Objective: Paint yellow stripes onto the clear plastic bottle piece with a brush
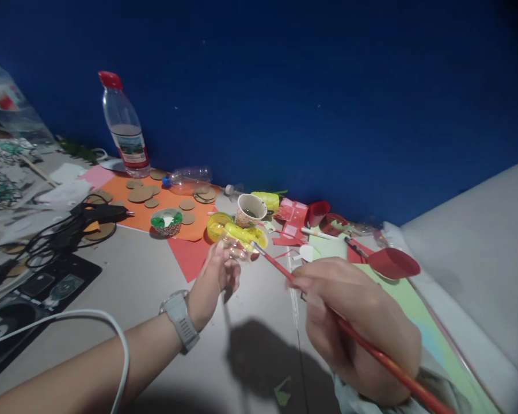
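My left hand point(218, 270) is closed on a clear plastic piece point(235, 248), its far side coated in yellow paint. What the piece was cut from is hard to make out. My right hand point(358, 328) grips a red-handled paintbrush point(276, 265), its tip at the yellow paint. Just behind the piece stand a yellow paint dish point(218, 225) and a paper cup point(250, 211) with dark liquid inside. A second yellow patch point(259, 237) shows beside the piece, partly hidden by it. To the left is a small cup with green and white paint point(167, 222).
Cardboard discs point(140, 194) lie on orange paper point(155, 221), near an upright red-capped bottle point(127, 138) and a lying clear bottle point(190, 179). A glue gun point(99, 213) with tangled cord is at left. Red scissors or a red scoop-like piece point(392, 263) rests at right. A blue wall rises behind.
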Demonstrator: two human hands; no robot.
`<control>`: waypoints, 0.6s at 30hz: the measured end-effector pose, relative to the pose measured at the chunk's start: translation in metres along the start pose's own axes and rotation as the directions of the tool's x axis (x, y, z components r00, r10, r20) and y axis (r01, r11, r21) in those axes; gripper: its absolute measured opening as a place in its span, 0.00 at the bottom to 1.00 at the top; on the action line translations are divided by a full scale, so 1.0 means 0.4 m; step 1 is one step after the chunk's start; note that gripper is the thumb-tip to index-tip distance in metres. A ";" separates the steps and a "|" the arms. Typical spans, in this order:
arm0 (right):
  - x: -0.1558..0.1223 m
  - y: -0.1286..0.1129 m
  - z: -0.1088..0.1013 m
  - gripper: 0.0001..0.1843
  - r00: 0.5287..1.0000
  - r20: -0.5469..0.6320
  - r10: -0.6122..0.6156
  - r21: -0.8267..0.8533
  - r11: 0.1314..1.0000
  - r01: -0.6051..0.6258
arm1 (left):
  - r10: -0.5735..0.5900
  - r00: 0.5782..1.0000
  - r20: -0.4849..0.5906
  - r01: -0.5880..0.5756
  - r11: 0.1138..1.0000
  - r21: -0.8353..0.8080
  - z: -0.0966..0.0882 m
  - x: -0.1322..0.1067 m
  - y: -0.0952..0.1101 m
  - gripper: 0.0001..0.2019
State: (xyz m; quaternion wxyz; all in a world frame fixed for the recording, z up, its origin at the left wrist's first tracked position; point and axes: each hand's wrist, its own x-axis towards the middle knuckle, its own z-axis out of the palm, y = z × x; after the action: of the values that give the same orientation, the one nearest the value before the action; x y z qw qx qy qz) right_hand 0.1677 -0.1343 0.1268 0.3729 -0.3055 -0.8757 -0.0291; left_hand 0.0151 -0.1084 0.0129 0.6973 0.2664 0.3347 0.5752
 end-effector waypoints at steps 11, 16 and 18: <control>-0.002 0.002 0.010 0.10 1.000 -0.013 -0.010 0.002 1.000 0.010 | -0.168 0.978 0.121 0.186 0.969 -0.159 0.002 0.010 0.019 0.19; -0.006 0.007 0.010 0.10 0.999 -0.049 0.013 0.033 0.999 -0.011 | -0.188 0.971 0.149 0.213 0.961 -0.179 0.003 0.008 0.022 0.20; -0.007 0.010 0.010 0.08 0.999 -0.033 -0.035 0.018 0.999 0.036 | -0.205 0.967 0.149 0.231 0.954 -0.190 0.003 0.007 0.021 0.19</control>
State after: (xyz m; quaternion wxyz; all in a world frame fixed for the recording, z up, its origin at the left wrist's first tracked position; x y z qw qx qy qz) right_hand 0.1689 -0.1312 0.1212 0.3895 -0.2859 -0.8749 -0.0326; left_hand 0.0112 -0.1040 0.0196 0.8004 0.1903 0.2554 0.5079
